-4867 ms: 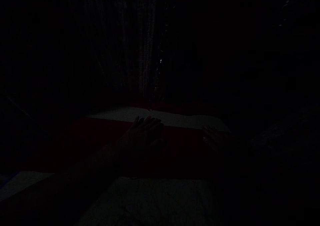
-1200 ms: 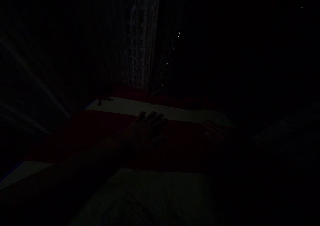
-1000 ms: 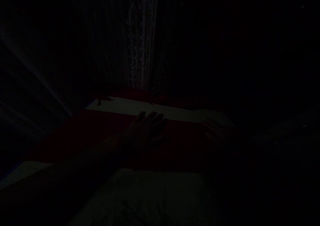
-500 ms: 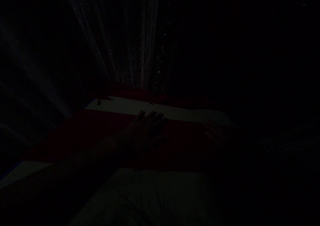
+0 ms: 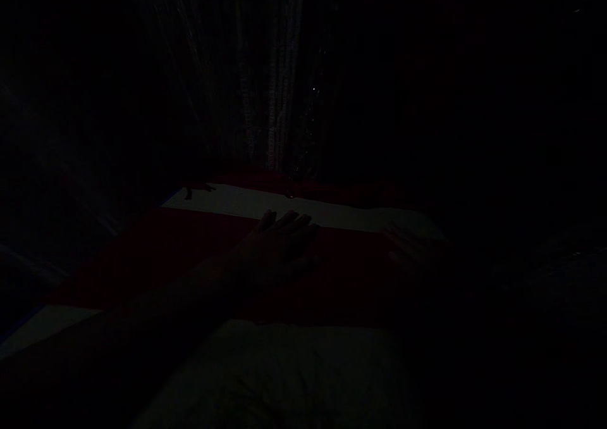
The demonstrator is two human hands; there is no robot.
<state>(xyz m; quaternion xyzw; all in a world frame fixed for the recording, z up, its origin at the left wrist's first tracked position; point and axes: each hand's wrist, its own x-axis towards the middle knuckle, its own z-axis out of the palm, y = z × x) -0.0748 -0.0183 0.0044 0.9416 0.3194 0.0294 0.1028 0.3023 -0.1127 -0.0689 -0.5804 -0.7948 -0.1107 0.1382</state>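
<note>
The view is very dark. A strip of red cloth lies across a pale surface. My left hand rests flat on the red cloth, its fingers stretched toward the far pale band. To the right, my right hand lies on the cloth as well, with its fingers extended and its wrist lost in the dark. I see nothing held in either hand.
Another fold of red cloth lies along the far side. Behind it hang shiny, pale vertical strands, perhaps a curtain or plastic sheeting. A small dark shape overlaps the pale band at the far left. The right side is almost black.
Both hands keep nearly the same place on the cloth. The hanging strands look dimmer, and their glints have shifted slightly.
</note>
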